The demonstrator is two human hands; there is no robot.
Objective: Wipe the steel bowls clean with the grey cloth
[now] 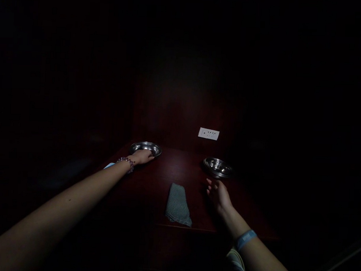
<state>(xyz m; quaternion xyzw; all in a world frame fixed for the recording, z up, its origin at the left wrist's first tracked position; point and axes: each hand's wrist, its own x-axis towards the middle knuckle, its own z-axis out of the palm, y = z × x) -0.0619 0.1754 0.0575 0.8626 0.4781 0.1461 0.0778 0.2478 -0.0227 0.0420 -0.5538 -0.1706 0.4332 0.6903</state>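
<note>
A shallow, shiny metal dish [135, 146] sits at the back left of the dark red tabletop. My left hand [142, 156], wearing a bead bracelet, is closed at its near rim, with most fingertips hidden. Farther right, a second group of round metal dishes [217, 167] appears stacked. Just in front of them, apart from their rim, is my right hand [220, 196]; its fingers are loosely bent and spread, holding nothing. A folded grey-green cloth [178, 204] with a patterned edge lies between my arms near the front edge.
On the back panel is a white socket plate [208, 133]. A light blue flat item [109, 165] shows partly behind my left forearm. The table's front edge [201, 229] runs below the cloth. Deep shadow hides both sides.
</note>
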